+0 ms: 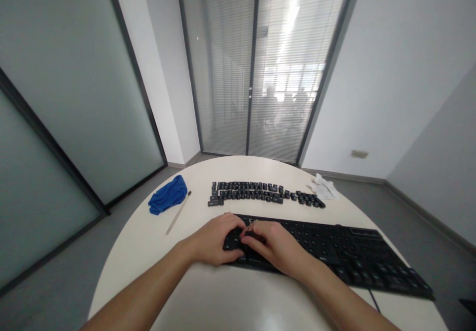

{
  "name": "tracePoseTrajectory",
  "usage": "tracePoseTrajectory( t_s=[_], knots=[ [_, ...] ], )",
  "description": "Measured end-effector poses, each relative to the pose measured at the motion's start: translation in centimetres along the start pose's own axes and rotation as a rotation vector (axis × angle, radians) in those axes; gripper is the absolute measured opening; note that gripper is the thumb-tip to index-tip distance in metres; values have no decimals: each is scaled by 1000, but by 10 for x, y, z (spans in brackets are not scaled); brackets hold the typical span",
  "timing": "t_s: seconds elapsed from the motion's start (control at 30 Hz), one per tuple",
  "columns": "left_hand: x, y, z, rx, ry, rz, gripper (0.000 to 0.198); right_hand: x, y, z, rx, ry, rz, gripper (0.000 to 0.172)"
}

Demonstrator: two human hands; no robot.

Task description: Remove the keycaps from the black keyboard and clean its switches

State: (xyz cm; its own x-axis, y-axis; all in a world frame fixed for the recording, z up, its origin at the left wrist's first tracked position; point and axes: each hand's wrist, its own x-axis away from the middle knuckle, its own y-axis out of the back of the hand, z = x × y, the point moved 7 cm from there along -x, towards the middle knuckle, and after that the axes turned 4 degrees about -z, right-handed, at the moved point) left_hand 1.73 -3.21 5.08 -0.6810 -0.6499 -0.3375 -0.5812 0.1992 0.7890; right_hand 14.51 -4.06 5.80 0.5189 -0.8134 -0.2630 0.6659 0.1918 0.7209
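Observation:
A black keyboard (323,244) lies across the near half of the table, with bare key sockets over much of it. My left hand (213,239) grips its left end, thumb along the near edge and fingers over the far side. Above the keyboard's left part, my right hand (277,244) is closed in a pinch, its fingertips close to those of my left hand. What sits between the right fingertips is too small and too hidden to make out. Beyond the keyboard, loose black keycaps (245,193) are laid out in rows.
A blue cloth (169,194) lies at the left, beside a thin brush (179,213) with a dark tip. White crumpled tissue (323,187) rests at the right edge of the round table (148,256). A cable (374,300) runs from the keyboard's near side.

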Motion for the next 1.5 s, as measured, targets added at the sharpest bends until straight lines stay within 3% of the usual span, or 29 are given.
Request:
tracePoseTrajectory(
  t_s=[0.3, 0.5, 0.8, 1.07, 1.27, 1.5],
  knots=[
    [-3, -6, -5, 45, -24, -8, 18, -5, -9, -33, -430, -198, -66, 35],
    [-3, -7, -1, 82, -6, -55, 14, -8, -13, -44, -633, -316, -72, 40],
    [-2, -7, 12, 166, 149, -134, 28, -8, -9, -49, -630, -289, -180, 39],
    [-3, -10, 15, 321, 155, -139, 37, -8, 6, -45, -322, -243, -248, 34],
    [-1, -9, 14, 94, 136, -102, 26, -7, 9, -57, -329, -327, -291, 31],
    [-5, -5, 0, -107, 15, -56, 15, -7, 6, -60, -372, -296, -281, 35]
  ],
)
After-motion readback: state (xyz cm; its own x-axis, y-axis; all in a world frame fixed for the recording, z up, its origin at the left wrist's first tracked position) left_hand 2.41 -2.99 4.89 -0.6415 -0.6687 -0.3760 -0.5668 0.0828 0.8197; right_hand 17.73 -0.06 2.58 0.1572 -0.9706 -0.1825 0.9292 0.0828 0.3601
